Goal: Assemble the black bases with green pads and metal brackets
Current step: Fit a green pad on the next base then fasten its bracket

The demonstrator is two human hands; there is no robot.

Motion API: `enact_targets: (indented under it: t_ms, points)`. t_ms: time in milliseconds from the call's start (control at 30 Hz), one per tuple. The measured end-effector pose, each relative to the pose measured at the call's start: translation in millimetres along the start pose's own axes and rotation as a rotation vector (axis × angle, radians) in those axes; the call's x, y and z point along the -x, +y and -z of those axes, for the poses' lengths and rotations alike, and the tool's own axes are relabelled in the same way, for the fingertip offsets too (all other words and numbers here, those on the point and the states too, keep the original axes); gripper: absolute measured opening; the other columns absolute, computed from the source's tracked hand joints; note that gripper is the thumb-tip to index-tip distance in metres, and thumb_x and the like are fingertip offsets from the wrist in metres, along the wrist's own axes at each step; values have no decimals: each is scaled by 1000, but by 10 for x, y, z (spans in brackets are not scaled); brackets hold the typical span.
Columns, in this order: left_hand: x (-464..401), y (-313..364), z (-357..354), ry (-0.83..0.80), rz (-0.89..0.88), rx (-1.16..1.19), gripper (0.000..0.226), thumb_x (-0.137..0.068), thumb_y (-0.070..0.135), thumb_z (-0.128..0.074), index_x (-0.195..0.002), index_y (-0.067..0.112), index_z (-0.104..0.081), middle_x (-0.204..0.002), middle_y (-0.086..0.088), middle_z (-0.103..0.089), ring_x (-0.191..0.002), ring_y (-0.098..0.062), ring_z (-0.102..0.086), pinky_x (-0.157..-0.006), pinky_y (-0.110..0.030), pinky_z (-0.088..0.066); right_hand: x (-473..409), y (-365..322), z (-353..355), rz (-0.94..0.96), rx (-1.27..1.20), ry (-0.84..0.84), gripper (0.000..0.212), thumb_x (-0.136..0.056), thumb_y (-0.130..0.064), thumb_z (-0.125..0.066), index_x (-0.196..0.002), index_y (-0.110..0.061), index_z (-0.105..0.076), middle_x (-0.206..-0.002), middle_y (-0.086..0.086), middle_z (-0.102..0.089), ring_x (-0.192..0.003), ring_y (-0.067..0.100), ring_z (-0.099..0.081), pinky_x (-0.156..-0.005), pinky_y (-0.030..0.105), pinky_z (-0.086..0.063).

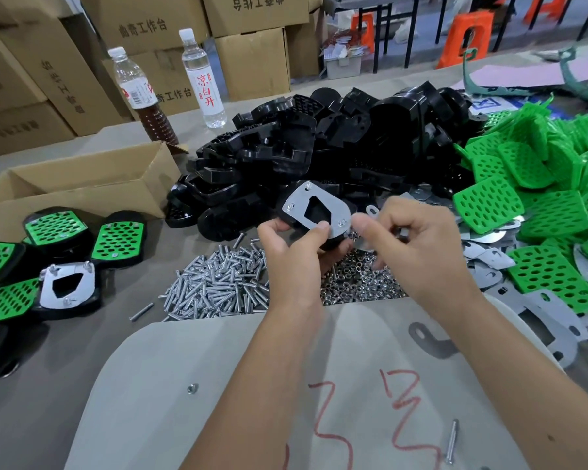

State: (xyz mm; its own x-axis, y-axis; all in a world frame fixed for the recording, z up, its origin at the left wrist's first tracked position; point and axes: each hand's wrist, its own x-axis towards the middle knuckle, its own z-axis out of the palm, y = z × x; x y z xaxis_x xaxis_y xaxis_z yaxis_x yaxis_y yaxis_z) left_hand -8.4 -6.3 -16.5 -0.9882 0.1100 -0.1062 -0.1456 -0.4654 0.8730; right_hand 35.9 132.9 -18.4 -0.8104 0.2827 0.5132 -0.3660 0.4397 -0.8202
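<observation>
Right now my left hand [294,240] holds a black base [319,212] with a metal bracket [314,206] lying flat on top of it. My thumb presses down on the near edge of the bracket, and my other fingers curl under the base. The bracket has a dark hole in the middle and small screws at its corners.

My right hand [411,235] is just beside it, at the bracket's right corner. Its thumb and first finger are pressed together at the tips, like a pinch. What they pinch is too small and blurry to tell.

Just under my hands lie a heap of screws [218,283] and a heap of little nuts [360,283]. Behind my grip is a big pile of black bases [319,140]. To the right of my hands are many green pads [537,198], with loose flat metal brackets [489,259] among them. Far to the left of my grip sit finished pieces [65,256], some showing green pads and one showing its metal bracket. A cardboard box [82,184] stands behind them, and two bottles [170,86] stand behind the box.
</observation>
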Motion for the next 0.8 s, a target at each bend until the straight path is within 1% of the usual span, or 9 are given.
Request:
enact_targets:
  t_ms: [67,200,267,333,367,433,533,700,800]
  points:
    - [-13,3,-5,10,6,27,34,-95,-4,-65,-116,14,-44,-91,-7,-77,-67,-19,-76,-73,-36,-65,-18,25,39,18,-2,74,41,-97,-30,-72,-65,-4,-63,-65,6,-58,-55,27,-58,-54,39,-45]
    - [-17,-12,1,17,5,-4,35,-94,-4,-66,-116,14,-45,-97,-9,-75,-67,-18,-76,-72,-34,-64,6,-82,-16,-58,-70,-108,13,-101,-23,-69,-110,-25,-79,-73,-9,-72,-55,4,-54,-56,23,-43]
    - [-15,-8,4,23,7,-15,35,-93,-4,-65,-114,14,-45,-97,-10,-75,-67,-19,-76,-71,-32,-63,11,-95,-25,-54,-58,-111,22,-103,-23,-66,-90,-16,-81,-59,-10,-65,-51,6,-47,-52,24,-39]
    - [-18,-3,0,16,20,1,34,-93,-4,-65,-110,16,-44,-92,-10,-77,-68,-25,-76,-71,-34,-63,9,-85,16,-29,-98,14,59,-106,-27,-60,-57,4,-55,-44,-2,-38,-44,7,-29,-47,25,-27]
    - [-21,-1,-4,16,27,11,34,-93,-4,-66,-108,17,-44,-92,-11,-77,-67,-27,-76,-71,-35,-64,5,-68,37,-15,-106,52,64,-107,-29,-59,-54,5,-46,-45,1,-31,-43,9,-25,-47,27,-24]
    - [-17,-1,-11,23,22,4,34,-94,-5,-65,-108,16,-43,-97,-13,-75,-68,-25,-75,-71,-36,-64,20,-66,25,-2,-74,33,51,-105,-28,-62,-61,-2,-60,-47,-6,-41,-45,9,-34,-48,26,-28]
    - [-2,-39,-12,23,-12,-85,34,-93,-4,-66,-113,15,-45,-113,-18,-73,-87,-24,-77,-78,-39,-64,41,-64,-61,-6,4,-54,10,-98,-10,-71,-97,-15,-80,-70,-4,-70,-60,9,-58,-59,24,-42]
    - [32,-65,-42,21,-113,-240,39,-86,10,-71,-115,17,-46,-117,-15,-71,-109,-34,-72,-96,-58,-58,-18,-28,-39,51,137,9,14,-90,-4,-77,-91,-17,-82,-82,2,-66,-71,17,-60,-68,37,-49]
    - [51,-84,-57,14,-122,-212,36,-91,3,-70,-115,14,-45,-111,-11,-72,-102,-28,-76,-88,-53,-64,1,-24,-50,117,230,43,13,-89,-3,-79,-89,-16,-82,-81,-1,-63,-70,10,-57,-67,19,-43]
